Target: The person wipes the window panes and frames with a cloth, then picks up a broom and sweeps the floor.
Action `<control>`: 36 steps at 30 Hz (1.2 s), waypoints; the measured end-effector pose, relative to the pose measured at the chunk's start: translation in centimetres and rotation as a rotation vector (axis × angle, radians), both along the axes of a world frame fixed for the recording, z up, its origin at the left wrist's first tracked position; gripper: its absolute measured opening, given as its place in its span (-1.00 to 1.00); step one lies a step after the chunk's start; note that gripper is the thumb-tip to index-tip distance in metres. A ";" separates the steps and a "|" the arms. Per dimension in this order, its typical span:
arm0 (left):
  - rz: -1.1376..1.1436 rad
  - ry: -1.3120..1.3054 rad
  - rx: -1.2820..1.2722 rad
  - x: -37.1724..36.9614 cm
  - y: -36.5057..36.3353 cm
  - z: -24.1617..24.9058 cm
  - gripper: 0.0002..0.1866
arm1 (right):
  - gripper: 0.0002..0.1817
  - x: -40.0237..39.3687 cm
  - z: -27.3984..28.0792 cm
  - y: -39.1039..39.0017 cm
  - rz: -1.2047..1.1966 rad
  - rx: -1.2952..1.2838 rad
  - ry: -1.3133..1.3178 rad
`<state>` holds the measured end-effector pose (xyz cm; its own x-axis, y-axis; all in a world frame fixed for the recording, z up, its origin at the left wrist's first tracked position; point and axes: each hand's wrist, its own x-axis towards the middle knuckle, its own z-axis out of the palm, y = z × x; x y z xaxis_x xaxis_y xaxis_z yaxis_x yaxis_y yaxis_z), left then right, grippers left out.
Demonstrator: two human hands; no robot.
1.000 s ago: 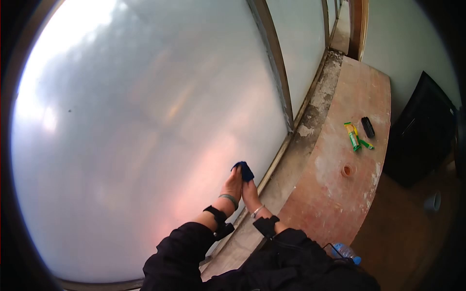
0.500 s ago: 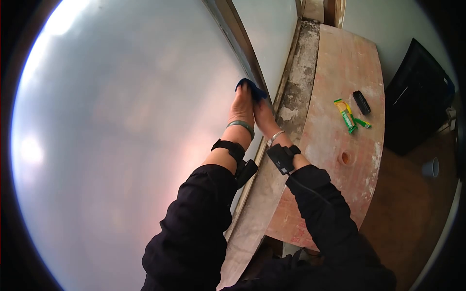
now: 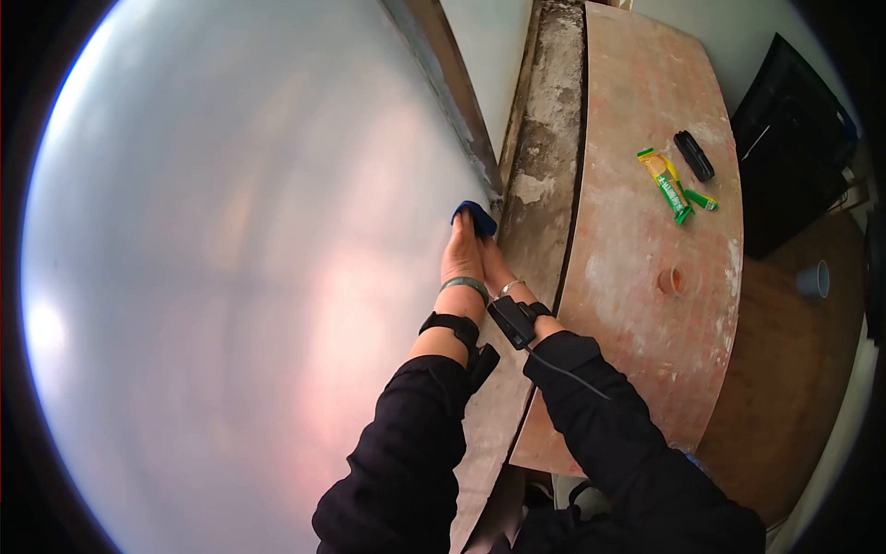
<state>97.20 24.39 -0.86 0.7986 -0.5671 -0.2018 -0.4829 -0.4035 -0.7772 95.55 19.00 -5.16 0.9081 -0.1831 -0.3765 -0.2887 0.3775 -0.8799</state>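
Note:
A dark blue cloth (image 3: 476,220) lies against the large frosted window pane (image 3: 277,231), low down beside the foot of the brown upright frame bar (image 3: 452,83). My left hand (image 3: 460,249) grips the cloth, its fingertips over the fabric, with a green bangle at the wrist. Close against it, my right hand (image 3: 496,265) is on the same cloth, partly hidden behind the left; a silver bracelet is on that wrist. Both forearms carry black strapped devices.
Along the window runs a worn sill (image 3: 540,138). A wooden board (image 3: 646,342) beside it bears a green-yellow snack packet (image 3: 666,187), a small green wrapper (image 3: 701,199) and a black case (image 3: 693,155). At right are a black screen (image 3: 798,148) and a cup (image 3: 813,279).
My two hands and the cloth have slid down along the frame bar to its foot, nearer to me. The view has also shifted, so the board's items appear higher.

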 end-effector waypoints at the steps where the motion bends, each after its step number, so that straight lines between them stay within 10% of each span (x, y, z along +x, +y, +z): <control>1: 0.018 0.025 0.042 -0.8 0.3 0.4 -0.47 | -0.43 -0.8 0.3 0.4 0.050 0.033 0.048; 16: 0.034 0.030 0.086 -23.8 18.2 -4.8 -0.44 | -0.51 -22.5 -7.4 18.6 0.038 0.568 0.082; 36: 0.384 0.294 0.171 -61.6 39.8 -3.9 -0.40 | -0.69 -57.4 -8.2 40.0 0.671 0.218 0.289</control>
<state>35.61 64.21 -4.80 0.8382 -0.1833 -0.5136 -0.5332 -0.4733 -0.7012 38.13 59.01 -13.38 0.6585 0.4793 -0.5803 -0.7248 0.1962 -0.6604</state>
